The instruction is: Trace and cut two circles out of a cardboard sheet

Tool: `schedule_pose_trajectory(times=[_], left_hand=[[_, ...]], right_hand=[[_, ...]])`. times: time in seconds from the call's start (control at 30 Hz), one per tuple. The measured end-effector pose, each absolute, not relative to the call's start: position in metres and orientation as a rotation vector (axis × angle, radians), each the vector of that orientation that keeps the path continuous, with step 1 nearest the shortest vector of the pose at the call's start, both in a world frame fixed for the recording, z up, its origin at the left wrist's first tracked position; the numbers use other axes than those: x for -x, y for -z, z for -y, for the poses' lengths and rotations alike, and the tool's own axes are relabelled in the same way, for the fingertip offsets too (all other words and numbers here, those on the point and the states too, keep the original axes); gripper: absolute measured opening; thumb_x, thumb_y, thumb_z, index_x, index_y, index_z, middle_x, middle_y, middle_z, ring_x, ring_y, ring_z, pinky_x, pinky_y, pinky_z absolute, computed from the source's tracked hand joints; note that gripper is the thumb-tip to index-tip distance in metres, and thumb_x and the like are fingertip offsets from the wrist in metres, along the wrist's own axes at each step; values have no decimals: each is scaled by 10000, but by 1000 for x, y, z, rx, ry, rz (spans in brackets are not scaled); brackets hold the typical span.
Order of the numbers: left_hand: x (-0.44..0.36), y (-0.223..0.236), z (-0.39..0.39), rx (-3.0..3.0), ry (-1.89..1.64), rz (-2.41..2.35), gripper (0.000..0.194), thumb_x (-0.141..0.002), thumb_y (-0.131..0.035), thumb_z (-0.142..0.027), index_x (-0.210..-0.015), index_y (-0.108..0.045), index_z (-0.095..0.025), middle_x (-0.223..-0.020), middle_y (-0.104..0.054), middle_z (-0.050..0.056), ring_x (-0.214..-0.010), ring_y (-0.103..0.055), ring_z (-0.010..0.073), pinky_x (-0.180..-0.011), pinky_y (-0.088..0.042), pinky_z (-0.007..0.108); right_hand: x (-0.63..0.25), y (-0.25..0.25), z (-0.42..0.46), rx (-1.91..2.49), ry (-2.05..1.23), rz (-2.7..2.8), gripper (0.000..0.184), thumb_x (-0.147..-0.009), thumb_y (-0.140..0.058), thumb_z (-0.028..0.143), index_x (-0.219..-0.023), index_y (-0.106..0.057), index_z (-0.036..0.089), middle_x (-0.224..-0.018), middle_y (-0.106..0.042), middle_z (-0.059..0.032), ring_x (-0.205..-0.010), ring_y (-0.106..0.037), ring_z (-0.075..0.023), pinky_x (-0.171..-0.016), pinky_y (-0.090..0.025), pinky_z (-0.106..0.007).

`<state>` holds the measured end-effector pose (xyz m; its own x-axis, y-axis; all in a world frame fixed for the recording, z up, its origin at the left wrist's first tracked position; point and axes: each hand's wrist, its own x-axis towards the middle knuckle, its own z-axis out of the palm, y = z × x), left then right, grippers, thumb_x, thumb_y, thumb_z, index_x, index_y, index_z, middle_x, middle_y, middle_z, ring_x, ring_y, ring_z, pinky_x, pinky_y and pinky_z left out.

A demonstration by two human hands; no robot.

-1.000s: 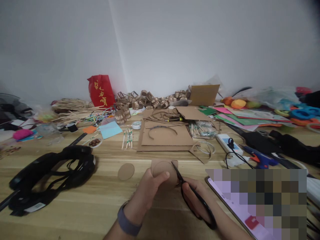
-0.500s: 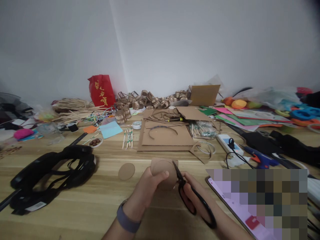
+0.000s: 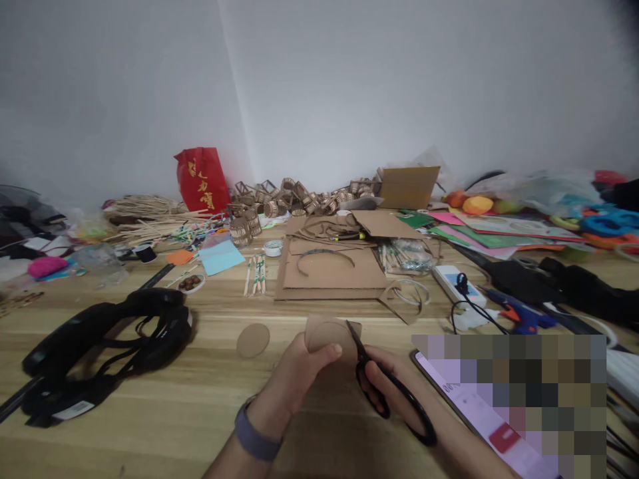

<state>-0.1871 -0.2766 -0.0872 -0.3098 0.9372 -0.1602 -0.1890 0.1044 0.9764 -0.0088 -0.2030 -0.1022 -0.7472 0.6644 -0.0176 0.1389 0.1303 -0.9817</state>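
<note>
My left hand (image 3: 302,369) grips a small piece of brown cardboard (image 3: 332,337), thumb on top. A round outline is marked on that piece. My right hand (image 3: 384,376) is closed around the handles of black scissors (image 3: 367,364). Their blades lie at the right edge of the cardboard, along the curved outline; whether they bite into it is hard to make out. To the left of my left hand a cut cardboard disc (image 3: 253,340) lies flat on the wooden table (image 3: 150,439).
Stacked cardboard sheets (image 3: 329,279) lie ahead, with a curved strip on top. At left sits a black strapped device (image 3: 104,359). On the right are a phone (image 3: 469,406), a power strip (image 3: 458,289) and a blue glue gun (image 3: 524,319). Small woven baskets (image 3: 299,196) pile up along the wall.
Both hands, with the cardboard and the scissors, have shifted slightly to the right. The scissor handles look a little closer together than before. The disc stays where it was.
</note>
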Motion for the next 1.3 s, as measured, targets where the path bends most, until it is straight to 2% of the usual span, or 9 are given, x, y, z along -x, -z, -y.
schedule_pose_trajectory(times=[0.1, 0.23, 0.4, 0.53, 0.63, 0.77, 1.03, 1.3], left_hand=[[188, 88, 277, -822, -1416, -1371, 358, -676, -849, -396, -985, -802, -222, -960, -822, 79, -1069, -715, 357, -960, -558, 461], [186, 84, 276, -851, -1426, -1324, 348, -679, -832, -386, -979, -802, -212, -986, -823, 81, -1072, -716, 358, -964, -556, 457], [183, 78, 276, -817, -1434, -1300, 365, -637, -801, -351, -970, -789, -199, -1013, -823, 81, -1029, -724, 351, -937, -563, 457], [183, 77, 276, -827, -1440, -1307, 369, -630, -791, -343, -966, -784, -190, -1016, -820, 83, -1031, -722, 346, -976, -543, 461], [183, 77, 275, -823, -1451, -1314, 385, -623, -792, -337, -978, -778, -190, -1054, -818, 87, -1065, -715, 349, -999, -535, 460], [183, 76, 274, -845, -1461, -1295, 393, -634, -782, -345, -990, -776, -180, -1123, -813, 100, -1066, -714, 342, -984, -542, 449], [189, 80, 275, -871, -1450, -1427, 435, -646, -809, -331, -1046, -773, -165, -1080, -816, 104, -1056, -712, 348, -945, -546, 438], [195, 95, 275, -847, -1450, -1415, 434, -674, -866, -338, -1081, -795, -203, -1084, -816, 88, -1076, -705, 348, -972, -534, 438]], right_hand=[[8, 99, 204, 772, -1627, 2026, 759, -787, -433, 978, -696, -513, 228, -563, -466, 46, -470, -419, -123, -454, -346, -241], [10, 98, 205, 784, -1648, 1987, 810, -714, -426, 1028, -684, -520, 224, -511, -429, 65, -417, -371, -103, -426, -291, -240], [8, 98, 206, 789, -1612, 2003, 774, -757, -445, 994, -676, -529, 228, -478, -420, 70, -414, -354, -106, -428, -275, -248], [8, 90, 209, 850, -1597, 2022, 809, -687, -431, 1041, -628, -504, 237, -464, -405, 67, -414, -344, -106, -425, -269, -251], [9, 86, 210, 880, -1579, 2040, 812, -689, -411, 1046, -596, -485, 243, -453, -402, 59, -414, -354, -110, -417, -277, -250], [9, 91, 208, 856, -1584, 2034, 860, -628, -368, 1086, -621, -515, 239, -442, -375, 69, -400, -344, -109, -404, -268, -245], [9, 96, 205, 733, -1590, 2047, 849, -684, -364, 1062, -665, -521, 228, -476, -385, 66, -419, -345, -105, -426, -278, -243], [11, 95, 207, 788, -1582, 2039, 833, -666, -330, 1078, -584, -442, 257, -445, -377, 58, -397, -332, -106, -398, -275, -247]])
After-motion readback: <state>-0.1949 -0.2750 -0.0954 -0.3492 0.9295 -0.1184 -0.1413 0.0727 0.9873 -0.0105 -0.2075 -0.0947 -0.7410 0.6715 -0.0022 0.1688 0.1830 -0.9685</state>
